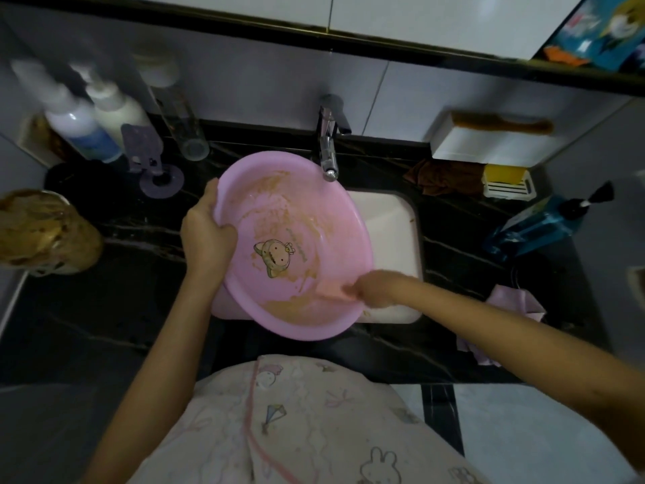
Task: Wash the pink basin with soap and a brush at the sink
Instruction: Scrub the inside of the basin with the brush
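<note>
The basin [349, 221] is gripped by the left hand [209, 227]; the brush [330, 291], clutched in the right hand [376, 286], should be pressed firmly across the smears [282, 305].

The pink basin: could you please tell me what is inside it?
Inside the pink basin are brown smears and a cartoon print; the right hand holds a pink brush against its near wall. The surface under the brush is hidden.

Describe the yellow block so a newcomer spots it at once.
Start at the chrome faucet behind the white sink and move right along the black counter. Past the brown cloth, a white slatted dish holds the yellow block, the only yellow thing on the counter.
</note>
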The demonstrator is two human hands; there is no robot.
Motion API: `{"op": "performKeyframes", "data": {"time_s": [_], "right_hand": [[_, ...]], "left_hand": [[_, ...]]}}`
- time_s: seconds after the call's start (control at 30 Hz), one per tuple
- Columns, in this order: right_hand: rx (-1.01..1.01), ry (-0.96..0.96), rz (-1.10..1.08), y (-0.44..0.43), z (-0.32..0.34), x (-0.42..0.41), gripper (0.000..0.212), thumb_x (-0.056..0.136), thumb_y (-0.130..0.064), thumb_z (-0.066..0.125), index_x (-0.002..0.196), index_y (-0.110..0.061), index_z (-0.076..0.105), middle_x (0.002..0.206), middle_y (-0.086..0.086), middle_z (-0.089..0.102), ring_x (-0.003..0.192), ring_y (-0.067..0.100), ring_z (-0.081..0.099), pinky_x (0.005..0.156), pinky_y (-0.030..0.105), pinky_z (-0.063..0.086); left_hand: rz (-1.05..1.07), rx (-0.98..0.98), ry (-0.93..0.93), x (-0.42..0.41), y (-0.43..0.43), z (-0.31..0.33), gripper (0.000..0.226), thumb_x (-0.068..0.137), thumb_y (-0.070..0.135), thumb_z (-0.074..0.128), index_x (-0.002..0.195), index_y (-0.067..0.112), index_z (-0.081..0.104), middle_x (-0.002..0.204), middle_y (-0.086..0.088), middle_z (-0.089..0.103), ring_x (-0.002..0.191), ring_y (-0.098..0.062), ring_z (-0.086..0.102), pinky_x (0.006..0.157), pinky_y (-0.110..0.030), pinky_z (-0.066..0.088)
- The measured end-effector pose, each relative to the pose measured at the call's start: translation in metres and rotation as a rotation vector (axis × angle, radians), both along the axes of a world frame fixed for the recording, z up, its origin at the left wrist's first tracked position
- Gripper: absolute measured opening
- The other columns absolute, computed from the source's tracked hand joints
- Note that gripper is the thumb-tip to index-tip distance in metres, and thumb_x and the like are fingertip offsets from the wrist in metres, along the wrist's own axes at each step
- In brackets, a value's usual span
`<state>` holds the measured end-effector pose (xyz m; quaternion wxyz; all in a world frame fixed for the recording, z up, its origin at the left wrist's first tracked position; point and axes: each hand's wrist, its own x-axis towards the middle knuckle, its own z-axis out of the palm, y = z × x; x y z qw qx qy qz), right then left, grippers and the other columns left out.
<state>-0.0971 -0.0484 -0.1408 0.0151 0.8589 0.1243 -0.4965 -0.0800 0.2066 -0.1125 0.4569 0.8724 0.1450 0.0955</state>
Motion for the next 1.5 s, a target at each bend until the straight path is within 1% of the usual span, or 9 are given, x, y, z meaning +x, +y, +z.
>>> {"op": "performKeyframes", "data": {"time_s": [0.17, 0.33, 0.5, 0.63, 0.77, 0.87, 1.03, 1.2, 1.5], "right_hand": [[0.227, 0.295, -0.195, 0.01, 0.012, -0.001, 0.063, 0.089, 0.001, 0.035, 0.143, -0.029, 0.038, 0.084, 0.001, 0.047, 0.05, 0.012, 0.035, 0.042, 0.019, 0.031], [-0.049, -0.373, -0.327, -0.001, -0.009, 0.028, 0.041, 0.099, -0.03, 0.034, 0.137, -0.013, 0.04, 0.119, 0.013, 0.054, 0.096, 0.026, 0.058, 0.072, 0.03, 0.045], [0.169, -0.088, -0.4, 0.044, -0.011, 0.007, 0.031, 0.097, -0.015, 0.038, 0.116, 0.001, 0.056, 0.103, 0.015, 0.062, 0.08, 0.023, 0.059, 0.058, 0.023, 0.045], [0.233, 0.089, -0.305, 0.064, 0.004, -0.035, 0.037, 0.096, -0.012, 0.037, 0.128, -0.001, 0.051, 0.111, 0.012, 0.06, 0.077, 0.019, 0.052, 0.063, 0.019, 0.043], [0.138, -0.079, -0.363, 0.058, -0.009, -0.023, 0.036, 0.1, -0.019, 0.034, 0.126, 0.001, 0.049, 0.122, 0.016, 0.058, 0.097, 0.028, 0.058, 0.076, 0.028, 0.042], [0.091, -0.209, -0.464, 0.054, -0.016, -0.003, 0.031, 0.099, -0.016, 0.036, 0.123, -0.001, 0.05, 0.122, 0.016, 0.057, 0.101, 0.029, 0.058, 0.073, 0.03, 0.044], [0.091, -0.008, -0.134, 0.074, -0.001, -0.034, 0.032, 0.098, -0.019, 0.039, 0.117, 0.002, 0.055, 0.115, 0.017, 0.061, 0.09, 0.029, 0.058, 0.068, 0.03, 0.044], [-0.133, -0.212, -0.008, 0.043, -0.001, -0.014, 0.031, 0.099, -0.017, 0.039, 0.126, -0.005, 0.05, 0.122, 0.009, 0.056, 0.107, 0.023, 0.057, 0.081, 0.028, 0.045], [0.308, -0.129, -0.094, 0.093, 0.003, -0.027, 0.034, 0.096, -0.013, 0.04, 0.127, -0.001, 0.047, 0.093, 0.015, 0.053, 0.081, 0.025, 0.05, 0.06, 0.03, 0.037]], "left_hand": [[0.002, 0.003, 0.004, -0.001, 0.0, 0.003, 0.074, 0.074, -0.014, 0.047, 0.14, 0.019, 0.043, 0.114, -0.003, 0.059, 0.098, -0.011, 0.051, 0.08, -0.024, 0.043], [-0.046, -0.016, -0.008, 0.0, 0.003, -0.003, 0.075, 0.069, -0.015, 0.049, 0.135, 0.021, 0.049, 0.108, -0.004, 0.062, 0.095, -0.014, 0.056, 0.071, -0.019, 0.044], [-0.04, -0.029, -0.037, -0.001, 0.0, -0.004, 0.072, 0.071, -0.014, 0.047, 0.133, 0.023, 0.05, 0.104, -0.001, 0.061, 0.091, -0.013, 0.057, 0.069, -0.018, 0.046], [-0.024, -0.044, -0.042, 0.0, 0.003, -0.007, 0.072, 0.071, -0.013, 0.048, 0.133, 0.023, 0.05, 0.104, 0.002, 0.061, 0.09, -0.009, 0.056, 0.069, -0.014, 0.047], [-0.009, -0.082, -0.078, -0.007, 0.002, -0.009, 0.071, 0.071, -0.013, 0.047, 0.132, 0.024, 0.051, 0.103, 0.007, 0.06, 0.089, -0.003, 0.055, 0.07, -0.009, 0.046], [0.008, -0.114, -0.072, -0.01, 0.004, -0.016, 0.073, 0.07, -0.012, 0.047, 0.135, 0.022, 0.048, 0.116, 0.002, 0.061, 0.103, -0.011, 0.058, 0.086, -0.028, 0.053], [0.027, -0.081, -0.074, -0.009, 0.007, -0.017, 0.074, 0.069, -0.01, 0.047, 0.136, 0.021, 0.047, 0.116, -0.003, 0.063, 0.103, -0.016, 0.059, 0.087, -0.033, 0.054], [0.053, -0.102, -0.051, -0.012, 0.006, -0.016, 0.073, 0.072, -0.013, 0.049, 0.138, 0.018, 0.045, 0.12, 0.0, 0.06, 0.105, -0.011, 0.055, 0.085, -0.023, 0.048], [0.046, -0.087, -0.073, -0.01, 0.01, -0.015, 0.07, 0.072, -0.012, 0.047, 0.134, 0.019, 0.05, 0.112, 0.002, 0.061, 0.099, -0.014, 0.057, 0.081, -0.026, 0.05]]}}
